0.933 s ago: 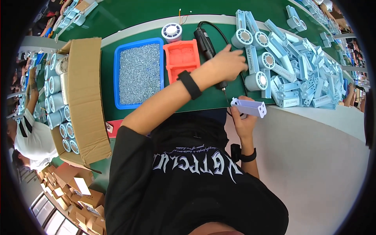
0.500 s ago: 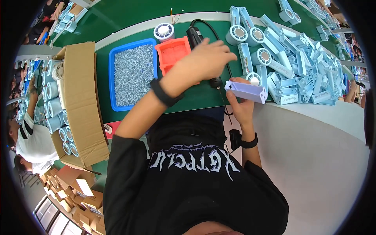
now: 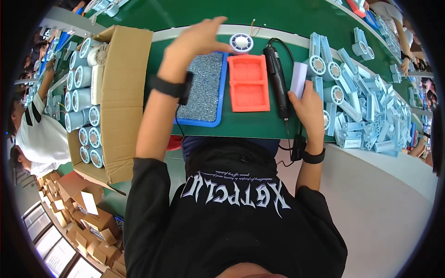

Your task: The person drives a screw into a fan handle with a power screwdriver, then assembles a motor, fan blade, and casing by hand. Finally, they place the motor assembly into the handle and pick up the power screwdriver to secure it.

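My left hand [image 3: 198,41] is raised over the far end of a blue tray [image 3: 223,88] full of small metal screws. It is open and empty, fingers stretched out and thumb apart, its tips close to a round white-and-lavender fan head [image 3: 241,43]. Thin wires [image 3: 254,30] lie just behind that fan head. My right hand [image 3: 309,109] grips a lavender plastic handle shell [image 3: 299,78], its smooth outer side showing. Between the hands are a red two-compartment tray [image 3: 249,83] and a black electric screwdriver [image 3: 276,74] with its cord.
Several light-blue fan units [image 3: 333,72] and a large heap of light-blue handle shells [image 3: 371,113] cover the right side. At left stands a cardboard box [image 3: 123,102] holding several fan bodies [image 3: 82,76]. Other people work beyond both sides.
My left hand has swung left, from above the screwdriver to beside the fan head. The right hand has moved the lavender shell farther forward and turned it. The whole view has shifted left.
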A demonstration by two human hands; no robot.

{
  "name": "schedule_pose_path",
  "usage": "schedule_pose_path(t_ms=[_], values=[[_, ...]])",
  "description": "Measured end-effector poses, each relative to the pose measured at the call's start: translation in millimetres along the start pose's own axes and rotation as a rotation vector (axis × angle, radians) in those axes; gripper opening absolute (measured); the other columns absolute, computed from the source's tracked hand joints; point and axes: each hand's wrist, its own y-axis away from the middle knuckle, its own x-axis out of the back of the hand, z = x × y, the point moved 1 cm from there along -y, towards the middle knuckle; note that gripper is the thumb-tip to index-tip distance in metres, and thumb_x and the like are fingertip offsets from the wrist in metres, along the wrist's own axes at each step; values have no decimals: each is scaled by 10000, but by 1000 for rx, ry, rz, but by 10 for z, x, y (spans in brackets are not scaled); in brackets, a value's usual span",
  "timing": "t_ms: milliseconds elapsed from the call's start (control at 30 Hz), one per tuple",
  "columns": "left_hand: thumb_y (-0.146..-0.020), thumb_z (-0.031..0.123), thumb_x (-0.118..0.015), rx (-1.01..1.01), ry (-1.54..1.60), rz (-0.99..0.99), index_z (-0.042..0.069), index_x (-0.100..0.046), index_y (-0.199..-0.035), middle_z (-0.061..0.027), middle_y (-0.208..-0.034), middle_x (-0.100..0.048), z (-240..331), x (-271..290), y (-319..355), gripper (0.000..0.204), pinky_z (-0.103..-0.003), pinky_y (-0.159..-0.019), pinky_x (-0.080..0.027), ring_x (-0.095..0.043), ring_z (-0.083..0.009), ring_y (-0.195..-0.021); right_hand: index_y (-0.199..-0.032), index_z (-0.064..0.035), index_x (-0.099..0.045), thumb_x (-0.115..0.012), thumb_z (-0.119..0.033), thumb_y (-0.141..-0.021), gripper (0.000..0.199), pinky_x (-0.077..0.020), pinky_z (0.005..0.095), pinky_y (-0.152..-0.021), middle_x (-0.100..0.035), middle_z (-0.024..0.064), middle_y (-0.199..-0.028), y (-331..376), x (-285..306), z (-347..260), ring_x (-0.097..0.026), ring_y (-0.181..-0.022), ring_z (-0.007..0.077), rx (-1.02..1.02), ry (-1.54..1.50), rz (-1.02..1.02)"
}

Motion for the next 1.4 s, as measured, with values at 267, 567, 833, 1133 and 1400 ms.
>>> schedule_pose_path(t_ms=[267,567,833,1133,1400], values=[[-651,429,-747,131,13,-90,74,-526,-1166,-149,-1021,-619,367,-286,-147,663,-380,-789,-487,-616,-283,-918,-1102,-16,-521,-613,-254,-795,399,-465,434,-694,-600,196,-952,-30,80,-119,-591,-827,359,71,94,51],[-575,97,-720,-270,724,219,88,-580,-1055,-106,-1016,-589,666,431,414,500,-327,-742,-471,-587,-246,-874,-1286,-18,-388,-620,-230,-823,560,-450,355,-825,-525,128,-1139,391,450,-694,-535,-1019,221,138,-871,32],[-635,67,-694,-607,901,28,39,-493,-1176,-148,-1109,-560,1058,304,1106,578,-325,-861,-464,-554,-217,-1045,-1339,-32,-267,-634,-187,-840,640,-418,320,-908,-422,131,-1240,647,277,-864,-455,-1124,191,407,-1359,-391],[-610,151,-798,-246,1486,274,21,-477,-1177,-119,-1055,-623,1279,-316,1369,665,-293,-842,-471,-598,-185,-965,-1376,-25,-148,-562,-277,-897,681,-332,320,-979,-379,124,-1285,1051,-125,-934,-395,-1188,189,346,-1507,-316],[-627,373,-821,-359,1148,312,7,-389,-1197,-146,-1009,-622,1349,-288,1389,803,-288,-814,-476,-606,-173,-910,-1368,-9,-167,-492,-317,-928,627,-309,328,-992,-360,112,-1295,1257,-166,-930,-381,-1191,183,342,-1483,-199]])
